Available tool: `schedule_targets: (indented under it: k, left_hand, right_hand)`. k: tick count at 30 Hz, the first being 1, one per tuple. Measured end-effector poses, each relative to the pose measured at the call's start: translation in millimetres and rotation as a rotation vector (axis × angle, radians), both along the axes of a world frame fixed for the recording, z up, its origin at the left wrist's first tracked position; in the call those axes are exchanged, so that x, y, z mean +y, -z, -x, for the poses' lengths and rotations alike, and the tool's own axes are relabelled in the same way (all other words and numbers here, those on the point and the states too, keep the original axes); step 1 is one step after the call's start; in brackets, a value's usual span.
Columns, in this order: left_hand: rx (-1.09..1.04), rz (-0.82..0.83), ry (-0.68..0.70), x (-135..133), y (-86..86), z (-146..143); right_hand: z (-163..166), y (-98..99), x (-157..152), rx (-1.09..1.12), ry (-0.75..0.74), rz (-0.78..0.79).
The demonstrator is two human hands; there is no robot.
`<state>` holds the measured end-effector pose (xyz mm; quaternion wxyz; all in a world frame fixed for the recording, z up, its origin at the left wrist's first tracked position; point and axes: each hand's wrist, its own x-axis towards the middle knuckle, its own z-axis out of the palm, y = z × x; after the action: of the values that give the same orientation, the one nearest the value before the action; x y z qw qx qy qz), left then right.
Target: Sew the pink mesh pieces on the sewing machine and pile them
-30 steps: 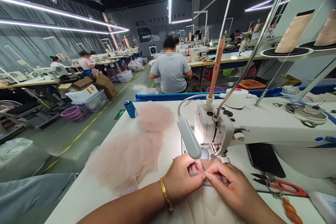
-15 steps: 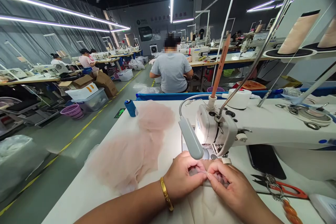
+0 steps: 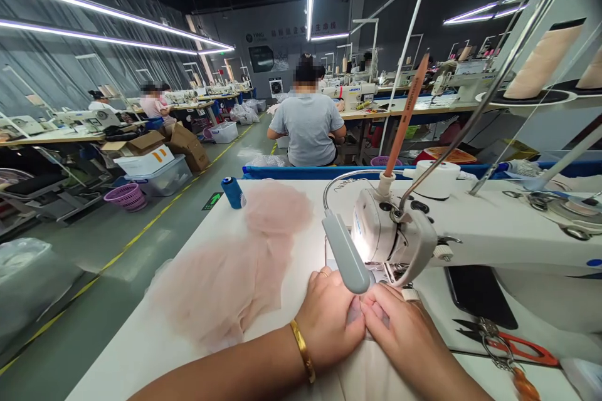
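Both hands meet just in front of the sewing machine (image 3: pixel 380 225). My left hand (image 3: pixel 332 313), with a gold bracelet at the wrist, is closed on pale sheer fabric (image 3: pixel 364 373). Right beside it, my right hand (image 3: pixel 399 319) pinches the same fabric, thumbs close together. The cloth hangs from my fingers toward the table's front edge. A grey lamp head (image 3: pixel 347 254) partly covers the needle area, so the needle and presser foot are mostly hidden. More sheer pink fabric (image 3: pixel 226 282) lies spread on the table to the left.
A blue thread spool (image 3: pixel 232 193) stands at the table's far left corner. Right of my hands lie a black phone (image 3: pixel 480 296) and orange-handled thread snips (image 3: pixel 529 349). A pencil (image 3: pixel 407 116) stands upright on the machine. A co-worker (image 3: pixel 305 125) sits ahead, facing away.
My hands have moved slightly forward toward the needle area and closed in on the fabric, with fingers less spread. The view has shifted a little.
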<state>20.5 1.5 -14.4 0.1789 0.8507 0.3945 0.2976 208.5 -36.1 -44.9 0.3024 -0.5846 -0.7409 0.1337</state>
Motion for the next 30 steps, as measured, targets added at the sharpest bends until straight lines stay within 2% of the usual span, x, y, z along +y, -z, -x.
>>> schedule_targets:
  k: [2, 5, 8, 12, 21, 30]
  left_hand:
    - [0.001, -0.134, 0.009, -0.6, -1.4, 0.7]
    - [0.022, -0.305, 0.107, -1.0, -0.8, 2.6]
    - [0.093, -0.396, 0.165, -1.5, 3.7, 4.8]
    - [0.15, -0.351, 0.182, -3.2, 5.2, 7.7]
    - [0.185, -0.319, 0.181, -4.3, -3.5, 9.9]
    - [0.185, -0.373, 0.102, -3.6, -0.8, 12.3]
  right_hand:
    - [-1.3, 0.1, 3.6, -0.022, 0.018, -0.014]
    - [-4.3, 0.7, 6.1, -0.032, 0.033, -0.022]
    - [-7.1, 2.7, 6.7, -0.032, 0.052, -0.042]
    - [-10.8, 3.5, 5.4, -0.037, 0.056, -0.059]
    - [-22.8, 11.4, 0.1, -0.13, -0.115, -0.147]
    - [-25.4, 16.5, 6.4, -0.259, -0.078, -0.295]
